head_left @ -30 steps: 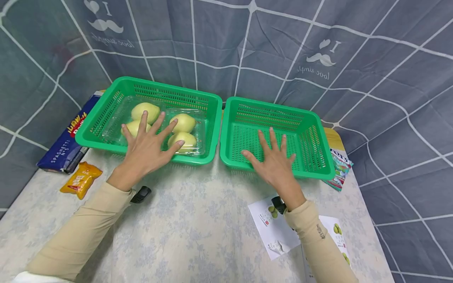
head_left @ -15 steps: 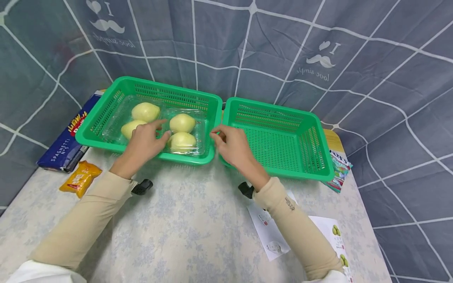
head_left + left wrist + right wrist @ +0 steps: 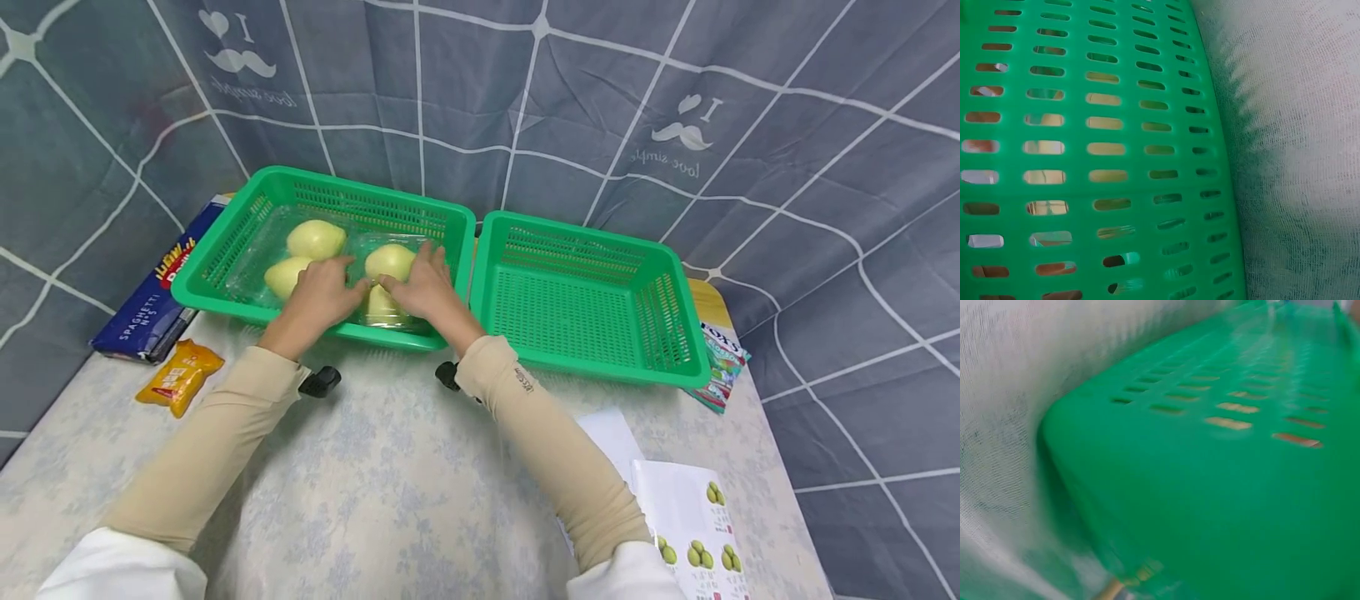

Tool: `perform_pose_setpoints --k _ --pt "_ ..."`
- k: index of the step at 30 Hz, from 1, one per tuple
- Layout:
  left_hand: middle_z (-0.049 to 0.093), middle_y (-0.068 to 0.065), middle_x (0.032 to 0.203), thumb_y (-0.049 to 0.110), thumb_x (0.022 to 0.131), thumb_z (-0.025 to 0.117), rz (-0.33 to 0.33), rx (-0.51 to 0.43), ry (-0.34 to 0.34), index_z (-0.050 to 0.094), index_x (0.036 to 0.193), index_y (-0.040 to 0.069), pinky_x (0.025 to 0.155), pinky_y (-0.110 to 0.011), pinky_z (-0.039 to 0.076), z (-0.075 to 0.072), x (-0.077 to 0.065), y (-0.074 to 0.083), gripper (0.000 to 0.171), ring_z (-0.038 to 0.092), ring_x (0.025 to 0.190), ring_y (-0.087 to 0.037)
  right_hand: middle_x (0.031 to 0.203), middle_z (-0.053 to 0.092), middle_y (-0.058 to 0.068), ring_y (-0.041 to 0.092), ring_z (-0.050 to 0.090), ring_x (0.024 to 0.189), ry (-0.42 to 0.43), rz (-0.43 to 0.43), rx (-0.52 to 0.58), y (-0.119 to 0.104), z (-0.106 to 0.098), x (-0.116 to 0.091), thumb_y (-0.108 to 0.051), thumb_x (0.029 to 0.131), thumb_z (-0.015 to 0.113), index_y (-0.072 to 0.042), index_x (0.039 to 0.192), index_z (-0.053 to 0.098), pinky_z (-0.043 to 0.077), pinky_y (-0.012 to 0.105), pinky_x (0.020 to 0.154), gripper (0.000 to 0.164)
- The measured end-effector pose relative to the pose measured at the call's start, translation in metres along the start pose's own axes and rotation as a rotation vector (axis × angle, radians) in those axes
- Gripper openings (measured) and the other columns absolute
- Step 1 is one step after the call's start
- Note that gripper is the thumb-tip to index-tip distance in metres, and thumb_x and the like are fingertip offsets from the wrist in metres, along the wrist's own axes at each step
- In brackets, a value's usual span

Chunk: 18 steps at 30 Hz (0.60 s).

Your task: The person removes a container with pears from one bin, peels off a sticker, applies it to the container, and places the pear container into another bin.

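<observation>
Where both hands dip into the left-hand green basket, a clear plastic tray lies between them at the basket's right end. It holds two pale yellow-green fruits, one behind the other, so its longer side seems to run away from the person. The right hand looks nearer, overlapping the tray's right side with thumb and fingers apart. The left hand, fingers curved, is near its left edge. Whether either grips it cannot be told; the wrist views show mainly perforated basket wall and tabletop.
</observation>
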State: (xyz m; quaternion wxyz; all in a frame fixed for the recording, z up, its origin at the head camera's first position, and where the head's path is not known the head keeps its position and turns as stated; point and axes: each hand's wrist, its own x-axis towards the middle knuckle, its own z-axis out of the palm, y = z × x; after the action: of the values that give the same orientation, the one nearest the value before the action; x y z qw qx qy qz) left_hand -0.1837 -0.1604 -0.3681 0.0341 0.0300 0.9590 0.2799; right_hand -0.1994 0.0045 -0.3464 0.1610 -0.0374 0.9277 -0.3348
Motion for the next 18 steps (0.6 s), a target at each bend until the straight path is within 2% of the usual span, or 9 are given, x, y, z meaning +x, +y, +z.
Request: perform_pose_setpoints --k 6,15,18 --pt "0.065 -0.034 0.119 0.020 0.103 0.049 0.011 -0.007 -0.001 0.044 0.144 -0.013 0.101 -0.068 0.042 0.0007 0.0007 -0.0018 0.052 0.063 0.107 -0.050 0.167 0.007 0.027 0.048 0.025 0.150 -0.013 0.073 -0.010 0.0007 0.0084 0.0077 -0.046 0.100 0.056 0.002 0.160 0.001 0.034 0.055 0.121 0.095" --pt "0.066 -0.034 0.118 0.017 0.104 0.048 0.015 -0.009 -0.003 0.041 0.145 -0.014 0.090 -0.063 0.049 0.0004 -0.0007 -0.0013 0.052 0.066 0.098 -0.046 0.168 0.005 0.024 0.045 0.025 0.151 -0.032 0.061 -0.021 0.0032 0.0100 0.0089 -0.048 0.101 0.055 0.000 0.161 -0.002 0.032 0.054 0.122 0.095" --pt "0.065 -0.034 0.119 0.017 0.104 0.047 0.012 -0.009 -0.007 0.041 0.146 -0.013 0.091 -0.064 0.050 0.0001 -0.0009 -0.0016 0.052 0.066 0.101 -0.047 0.168 0.005 0.025 0.044 0.025 0.151 -0.032 0.055 -0.021 0.0037 0.0109 0.0095 -0.047 0.101 0.055 0.001 0.160 -0.001 0.032 0.054 0.122 0.095"
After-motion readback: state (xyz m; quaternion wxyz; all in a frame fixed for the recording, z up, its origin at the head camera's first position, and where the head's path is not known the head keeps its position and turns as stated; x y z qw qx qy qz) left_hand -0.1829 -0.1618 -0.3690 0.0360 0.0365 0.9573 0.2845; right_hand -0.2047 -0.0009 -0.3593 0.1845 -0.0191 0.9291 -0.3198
